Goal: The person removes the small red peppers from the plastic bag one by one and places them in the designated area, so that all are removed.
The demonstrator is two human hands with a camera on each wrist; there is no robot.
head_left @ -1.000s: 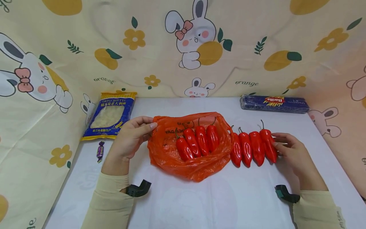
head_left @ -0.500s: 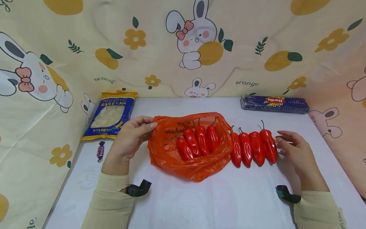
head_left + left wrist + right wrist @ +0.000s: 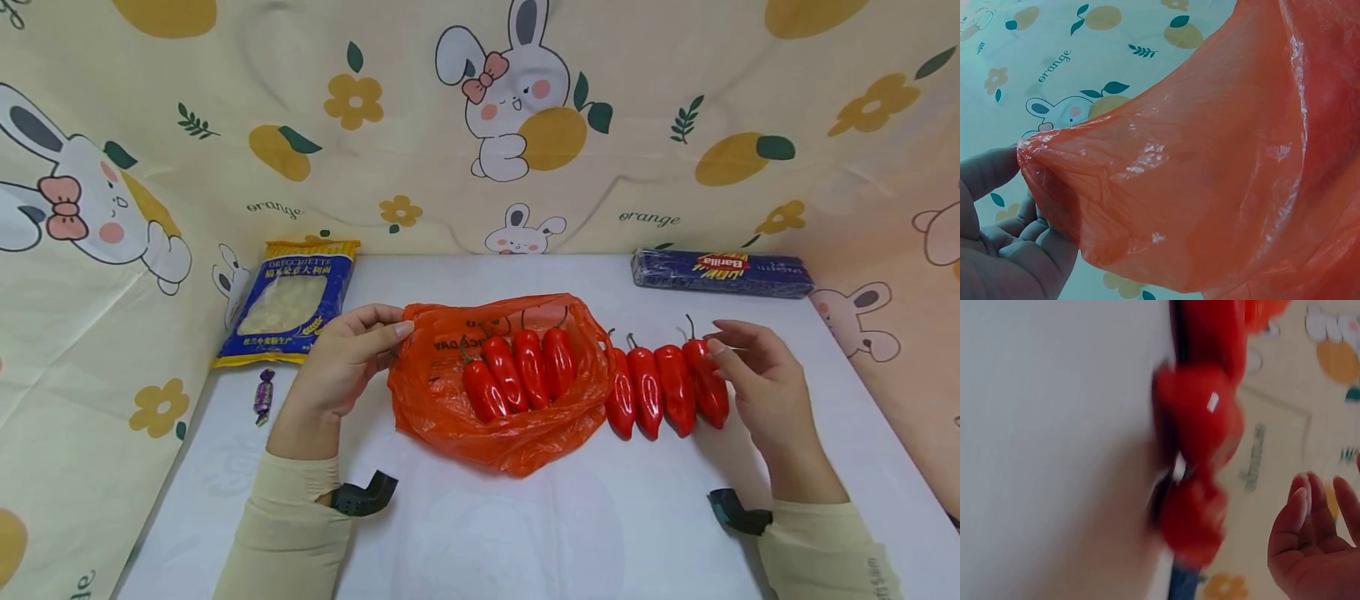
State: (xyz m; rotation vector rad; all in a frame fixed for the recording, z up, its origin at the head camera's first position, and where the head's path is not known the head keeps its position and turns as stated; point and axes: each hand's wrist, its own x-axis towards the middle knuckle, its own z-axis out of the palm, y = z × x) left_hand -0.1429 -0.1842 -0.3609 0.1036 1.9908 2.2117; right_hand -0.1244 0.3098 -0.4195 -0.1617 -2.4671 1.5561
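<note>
My left hand [image 3: 347,360] pinches the left rim of an orange-red plastic bag [image 3: 442,433]. The left wrist view shows the bag [image 3: 1179,169] stretched away from the thumb and fingertips. Several glossy red chili peppers [image 3: 530,368] lie inside the bag's mouth. To its right, more red peppers lie side by side on the white table, stems pointing away. My right hand [image 3: 771,385] is at the upper end of the rightmost pepper [image 3: 708,392], fingers loosely bent. In the right wrist view that hand [image 3: 1316,550] holds nothing and appears apart from the blurred peppers [image 3: 1200,415].
A blue and yellow orecchiette bag [image 3: 288,304] lies at the back left, with a purple wrapped candy [image 3: 263,397] in front of it. At the back right lies a dark blue Barilla spaghetti pack [image 3: 723,273]. A printed bunny cloth [image 3: 420,125] walls the table.
My right hand drew slightly away from the rightmost pepper's side, then moved up and left toward its stem end. The left hand, bag and peppers stayed put.
</note>
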